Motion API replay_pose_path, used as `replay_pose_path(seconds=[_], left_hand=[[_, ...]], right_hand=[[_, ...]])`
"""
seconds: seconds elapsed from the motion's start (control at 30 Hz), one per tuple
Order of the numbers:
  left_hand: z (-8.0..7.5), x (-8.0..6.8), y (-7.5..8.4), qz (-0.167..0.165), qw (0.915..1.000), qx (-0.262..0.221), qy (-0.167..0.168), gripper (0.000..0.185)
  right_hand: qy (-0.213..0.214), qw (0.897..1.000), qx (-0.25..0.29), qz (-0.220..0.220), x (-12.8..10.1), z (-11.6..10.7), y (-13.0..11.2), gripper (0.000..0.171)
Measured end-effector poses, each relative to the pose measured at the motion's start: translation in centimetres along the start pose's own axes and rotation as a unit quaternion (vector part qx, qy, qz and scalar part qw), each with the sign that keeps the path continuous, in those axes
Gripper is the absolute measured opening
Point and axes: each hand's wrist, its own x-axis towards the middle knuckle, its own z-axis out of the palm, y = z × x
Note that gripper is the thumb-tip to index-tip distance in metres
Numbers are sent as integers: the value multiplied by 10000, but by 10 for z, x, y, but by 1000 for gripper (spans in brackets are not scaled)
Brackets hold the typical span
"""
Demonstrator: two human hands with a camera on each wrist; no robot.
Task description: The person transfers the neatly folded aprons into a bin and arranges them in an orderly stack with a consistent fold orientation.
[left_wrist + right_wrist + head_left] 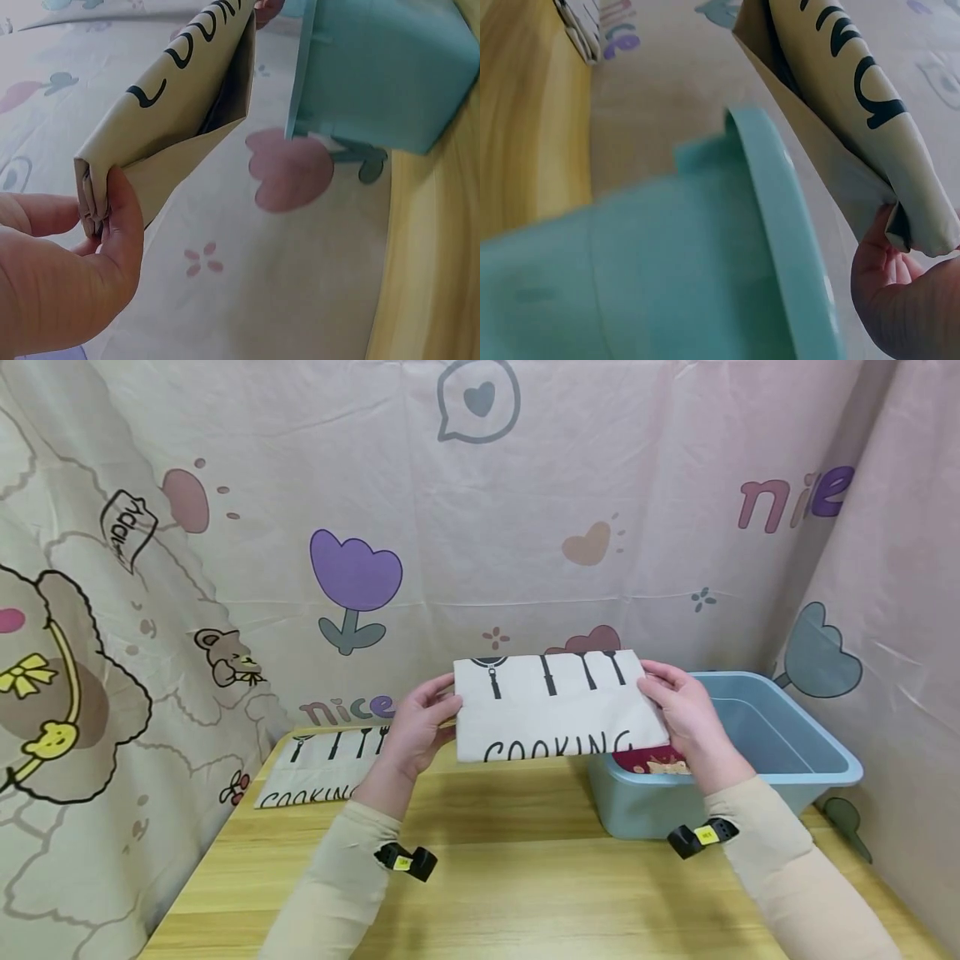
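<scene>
A folded cream cloth (558,706) printed with black utensils and the word COOKING hangs in the air above the table's back edge. My left hand (416,727) pinches its left end; the thumb and fingers clamp the folded layers (94,199). My right hand (686,710) grips its right end (911,217), just over the near left corner of a light blue plastic bin (817,756). A dark red item (652,762) with a pale print lies inside the bin, under the cloth's right part.
A second folded COOKING cloth (322,768) lies flat at the back left of the wooden table (525,877). Printed curtains (480,510) close in the back and both sides. The bin's wall (382,67) stands close to the held cloth.
</scene>
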Motion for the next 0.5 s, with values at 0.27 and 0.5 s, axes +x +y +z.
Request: replay_pose_path(seconds=[0.27,0.5], left_hand=[[33,5,-6,-86,9994,-321,-33,46],[61,9,-17,-144,9989,-442,-51,44]], right_hand=[[307,9989,-309,165,-5,-34,-1,65],[449,9980,-442,98,-5,-63,1,65]])
